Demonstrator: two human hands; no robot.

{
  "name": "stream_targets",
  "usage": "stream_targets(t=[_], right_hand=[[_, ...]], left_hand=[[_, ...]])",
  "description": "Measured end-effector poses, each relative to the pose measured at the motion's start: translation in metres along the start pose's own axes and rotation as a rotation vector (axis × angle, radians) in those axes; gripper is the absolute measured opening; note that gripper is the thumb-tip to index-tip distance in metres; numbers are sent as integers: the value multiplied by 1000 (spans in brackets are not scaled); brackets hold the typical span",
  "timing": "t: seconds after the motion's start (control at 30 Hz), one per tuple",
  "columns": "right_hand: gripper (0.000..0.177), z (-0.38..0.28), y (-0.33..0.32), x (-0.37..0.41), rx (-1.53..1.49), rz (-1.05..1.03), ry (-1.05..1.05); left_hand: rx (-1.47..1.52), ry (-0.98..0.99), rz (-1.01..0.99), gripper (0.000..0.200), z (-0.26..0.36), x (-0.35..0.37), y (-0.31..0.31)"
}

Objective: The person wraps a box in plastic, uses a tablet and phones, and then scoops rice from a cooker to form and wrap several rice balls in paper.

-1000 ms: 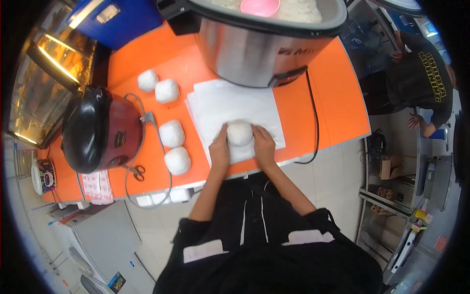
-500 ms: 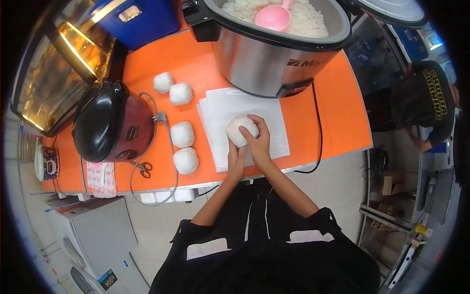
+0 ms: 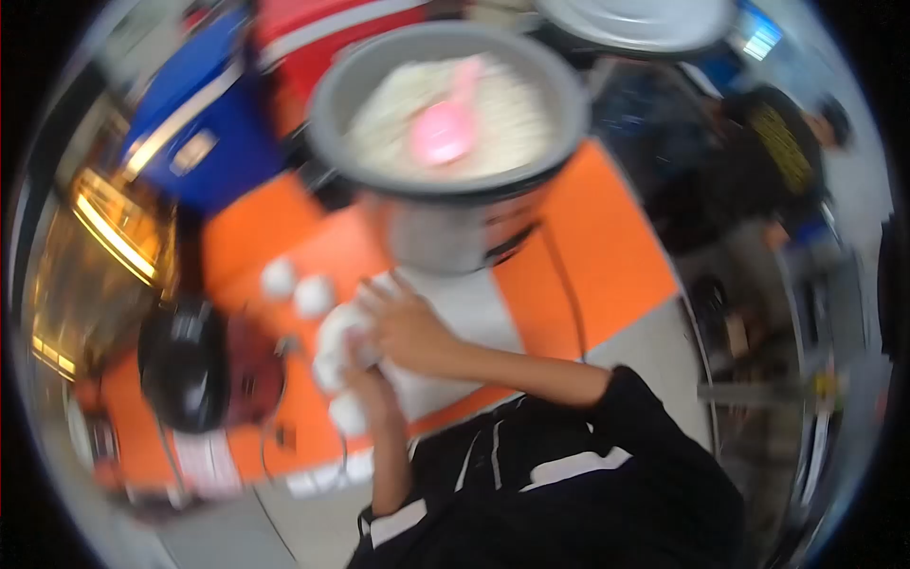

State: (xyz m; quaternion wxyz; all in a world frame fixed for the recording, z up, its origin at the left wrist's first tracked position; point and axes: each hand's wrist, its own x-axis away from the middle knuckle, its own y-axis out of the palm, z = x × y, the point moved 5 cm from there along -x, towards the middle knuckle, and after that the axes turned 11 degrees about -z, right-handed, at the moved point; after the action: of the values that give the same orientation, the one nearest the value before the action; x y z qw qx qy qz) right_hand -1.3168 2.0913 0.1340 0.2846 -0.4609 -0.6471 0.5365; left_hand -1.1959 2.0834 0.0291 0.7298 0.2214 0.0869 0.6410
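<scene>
Both of my hands are around a white paper-wrapped rice ball (image 3: pixel 341 330), over the left edge of the white paper sheets (image 3: pixel 474 318). My right hand (image 3: pixel 409 327) covers its right side from above, fingers curved. Lower down, my left hand (image 3: pixel 373 387) cups it from the near side. Motion blur smears the fingers. Two similar wrapped balls, a left one (image 3: pixel 278 278) and a right one (image 3: pixel 313 297), sit farther back on the orange table (image 3: pixel 607 256). Another wrapped ball (image 3: pixel 349 415) lies beside my left hand, and one more is partly hidden behind the held one.
Behind the paper stands a large rice cooker (image 3: pixel 441 232) holding rice and a pink scoop (image 3: pixel 444 131). A smaller black-lidded cooker (image 3: pixel 185 370) is at the left, near a lit glass cabinet (image 3: pixel 104 247). Blue (image 3: pixel 194 123) and red (image 3: pixel 332 38) boxes stand behind. Another person (image 3: pixel 782 142) is at the right.
My hands have carried the wrapped ball leftward off the middle of the paper, towards the other balls. My view has shifted and blurred, so the large cooker appears farther left and lower.
</scene>
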Motion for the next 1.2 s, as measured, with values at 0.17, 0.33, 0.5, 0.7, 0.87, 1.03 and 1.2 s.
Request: stream_targets(t=[0.17, 0.33, 0.5, 0.7, 0.87, 1.03, 1.2], right_hand=[[25, 29, -153, -13, -244, 164, -6], [24, 138, -212, -13, -71, 444, 254], [25, 171, -226, -7, 176, 135, 369], [15, 278, -216, -37, 422, -53, -9], [23, 306, -171, -82, 240, -472, -169], [19, 311, -154, -77, 417, -500, -189], [16, 304, -147, -81, 796, -480, -341]], left_hand=[[-509, -134, -252, 47, -14, -170, -45], [-946, -297, -709, 53, -26, -273, -22], [-1372, -234, -815, 63, -44, -325, -56], [-1509, 238, -303, 53, -7, -254, -50], [-1099, 251, -106, 40, 54, -150, -20], [-898, 169, 102, 31, 73, -88, -25], [-769, 277, 109, 24, 89, -88, -12]])
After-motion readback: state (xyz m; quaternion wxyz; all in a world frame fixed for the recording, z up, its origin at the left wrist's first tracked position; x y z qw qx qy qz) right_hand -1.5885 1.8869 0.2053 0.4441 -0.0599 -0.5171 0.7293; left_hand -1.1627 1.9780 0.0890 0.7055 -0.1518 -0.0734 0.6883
